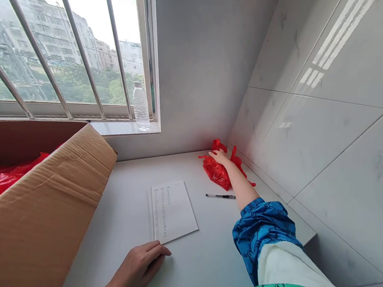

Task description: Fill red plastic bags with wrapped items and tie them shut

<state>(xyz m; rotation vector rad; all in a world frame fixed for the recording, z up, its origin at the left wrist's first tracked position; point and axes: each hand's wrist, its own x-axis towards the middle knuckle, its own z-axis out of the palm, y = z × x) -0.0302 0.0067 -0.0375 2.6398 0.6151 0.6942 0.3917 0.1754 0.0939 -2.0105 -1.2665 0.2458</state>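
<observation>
Your right grip (220, 156) rests flat and apart-fingered on the red plastic bag (215, 173) directly beneath it, while your loosely curled left grip (138, 268), much farther away, touches the sheet of paper's (172, 211) lower corner.

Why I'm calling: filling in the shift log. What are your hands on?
Right hand on red bag. Left hand at lower corner of paper. Pen beside the bag; cardboard box left of the paper.

A barred window (69, 48) sits near glossy, possibly marble tiles (327, 164).
</observation>
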